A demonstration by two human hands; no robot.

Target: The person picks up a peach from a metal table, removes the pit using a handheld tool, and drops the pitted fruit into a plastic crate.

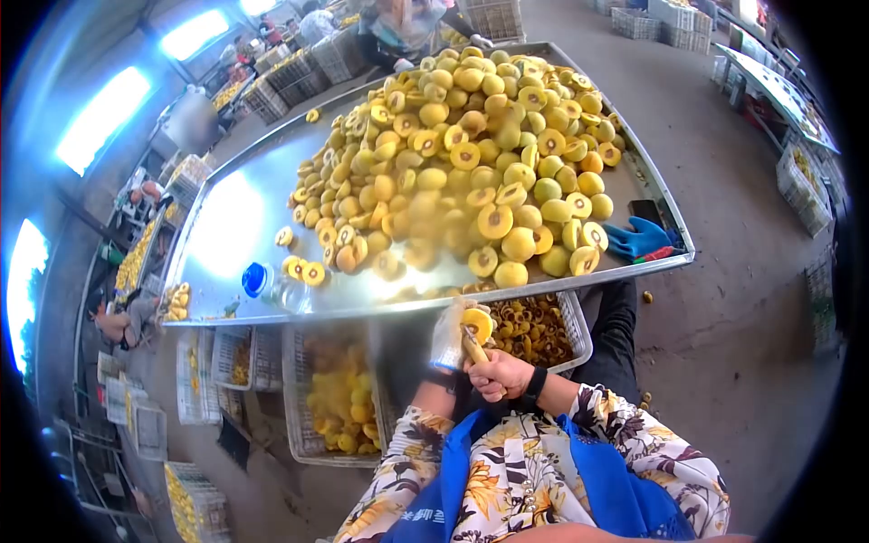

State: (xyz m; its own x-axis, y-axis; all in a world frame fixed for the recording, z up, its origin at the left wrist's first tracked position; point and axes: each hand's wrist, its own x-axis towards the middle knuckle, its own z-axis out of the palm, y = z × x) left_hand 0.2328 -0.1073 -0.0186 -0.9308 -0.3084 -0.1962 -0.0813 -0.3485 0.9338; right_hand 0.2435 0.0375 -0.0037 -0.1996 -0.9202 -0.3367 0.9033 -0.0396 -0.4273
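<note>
My left hand [447,338], in a pale glove, is closed around a yellow peach half [478,323] at the near edge of the metal table. My right hand [503,375] is bare and wrapped round the light wooden handle of a pitting tool [472,346]. The tool's tip reaches the cut face of the half, where my fingers and the fruit partly hide it. Beyond both hands, a large heap of halved yellow peaches [434,172] covers much of the metal table [222,294]. Some halves show brown pits.
Below the table, one crate [584,339] holds brown pits and another crate [299,425] holds peach pieces. A blue-capped bottle [262,281] lies on the table's left; a blue glove [639,238] is at its right corner. A person [407,32] works across the table.
</note>
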